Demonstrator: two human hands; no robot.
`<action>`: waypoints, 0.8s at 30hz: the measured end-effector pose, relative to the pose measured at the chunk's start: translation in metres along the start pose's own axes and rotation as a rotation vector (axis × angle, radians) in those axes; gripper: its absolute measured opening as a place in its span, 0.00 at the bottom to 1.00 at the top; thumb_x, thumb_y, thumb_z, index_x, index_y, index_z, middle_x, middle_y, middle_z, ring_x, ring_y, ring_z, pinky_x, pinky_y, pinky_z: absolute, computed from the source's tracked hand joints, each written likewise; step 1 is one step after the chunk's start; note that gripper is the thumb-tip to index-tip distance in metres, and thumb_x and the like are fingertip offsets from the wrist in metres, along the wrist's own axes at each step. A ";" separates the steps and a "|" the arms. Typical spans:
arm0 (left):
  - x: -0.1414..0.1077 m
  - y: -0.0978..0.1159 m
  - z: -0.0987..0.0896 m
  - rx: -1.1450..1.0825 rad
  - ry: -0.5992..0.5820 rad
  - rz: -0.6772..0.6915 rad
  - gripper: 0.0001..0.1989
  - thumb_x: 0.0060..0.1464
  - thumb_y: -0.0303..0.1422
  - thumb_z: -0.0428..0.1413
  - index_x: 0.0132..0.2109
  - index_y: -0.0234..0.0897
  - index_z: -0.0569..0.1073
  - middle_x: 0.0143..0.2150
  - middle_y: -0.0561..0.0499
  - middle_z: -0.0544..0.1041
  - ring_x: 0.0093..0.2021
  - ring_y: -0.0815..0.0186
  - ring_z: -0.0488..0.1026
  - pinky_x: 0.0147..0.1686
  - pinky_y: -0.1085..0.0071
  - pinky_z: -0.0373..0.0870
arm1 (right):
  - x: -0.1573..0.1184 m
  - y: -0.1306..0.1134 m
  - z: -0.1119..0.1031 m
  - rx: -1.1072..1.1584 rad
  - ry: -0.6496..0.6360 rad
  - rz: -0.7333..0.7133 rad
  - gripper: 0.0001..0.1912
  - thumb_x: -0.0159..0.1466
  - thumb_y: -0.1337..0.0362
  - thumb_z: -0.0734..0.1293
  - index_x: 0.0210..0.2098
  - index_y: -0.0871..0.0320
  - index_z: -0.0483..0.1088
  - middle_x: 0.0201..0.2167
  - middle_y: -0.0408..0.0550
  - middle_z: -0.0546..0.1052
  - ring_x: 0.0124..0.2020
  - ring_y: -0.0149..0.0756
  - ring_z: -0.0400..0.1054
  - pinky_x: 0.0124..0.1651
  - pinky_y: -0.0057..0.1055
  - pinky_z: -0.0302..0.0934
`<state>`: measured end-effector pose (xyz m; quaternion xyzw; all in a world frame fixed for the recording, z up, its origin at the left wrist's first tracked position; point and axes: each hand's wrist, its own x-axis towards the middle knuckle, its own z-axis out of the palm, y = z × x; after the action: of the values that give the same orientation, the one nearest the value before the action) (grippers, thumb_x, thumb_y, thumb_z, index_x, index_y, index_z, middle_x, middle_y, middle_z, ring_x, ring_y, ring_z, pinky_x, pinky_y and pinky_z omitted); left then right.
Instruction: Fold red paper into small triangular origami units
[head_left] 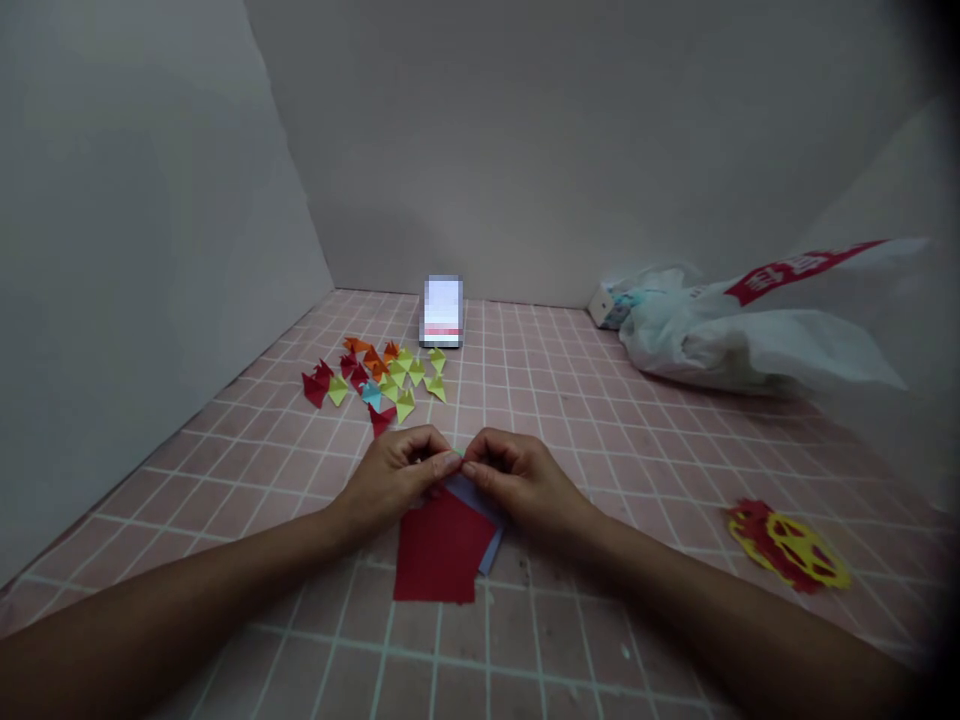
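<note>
My left hand (409,470) and my right hand (517,470) meet at the fingertips over the middle of the tiled surface. Thumbs and forefingers of both pinch a small light green paper piece (459,454), mostly hidden by the fingers. Beneath the hands lie red paper sheets (442,550), with a pale bluish sheet (491,552) showing from under them at the right. Beyond my left hand is a cluster of small folded paper pieces in red, orange, yellow and blue, among them a yellow one (405,404) and a red one (381,418).
A phone (442,312) with a lit, blurred screen stands upright at the back. White plastic bags (697,340) with a box (606,305) beside them lie at the back right. Red and yellow paper cut-outs (787,548) rest at the right. Walls enclose the surface.
</note>
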<state>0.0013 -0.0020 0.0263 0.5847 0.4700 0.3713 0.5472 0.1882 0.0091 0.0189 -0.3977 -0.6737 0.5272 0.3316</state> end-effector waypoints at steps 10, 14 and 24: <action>0.000 -0.002 0.000 -0.045 0.020 -0.035 0.11 0.54 0.39 0.61 0.33 0.35 0.73 0.24 0.55 0.71 0.24 0.71 0.67 0.25 0.76 0.64 | -0.001 0.001 -0.002 0.052 0.100 -0.026 0.07 0.64 0.61 0.64 0.30 0.56 0.64 0.22 0.38 0.62 0.22 0.28 0.53 0.24 0.26 0.49; 0.000 -0.003 0.001 -0.077 0.053 -0.053 0.11 0.53 0.39 0.61 0.32 0.35 0.72 0.23 0.55 0.71 0.23 0.71 0.67 0.24 0.76 0.62 | 0.001 0.001 -0.001 0.130 0.088 0.000 0.08 0.62 0.61 0.66 0.30 0.57 0.65 0.22 0.38 0.65 0.22 0.27 0.56 0.24 0.25 0.49; -0.002 0.002 0.002 0.018 0.045 0.066 0.10 0.54 0.37 0.60 0.29 0.36 0.74 0.22 0.57 0.66 0.21 0.72 0.62 0.22 0.76 0.57 | 0.000 -0.003 0.002 0.163 0.061 0.021 0.09 0.62 0.59 0.67 0.30 0.57 0.66 0.22 0.38 0.65 0.22 0.27 0.55 0.24 0.25 0.49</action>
<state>0.0026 -0.0047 0.0286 0.5962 0.4658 0.3979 0.5189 0.1857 0.0073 0.0217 -0.3922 -0.6139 0.5715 0.3778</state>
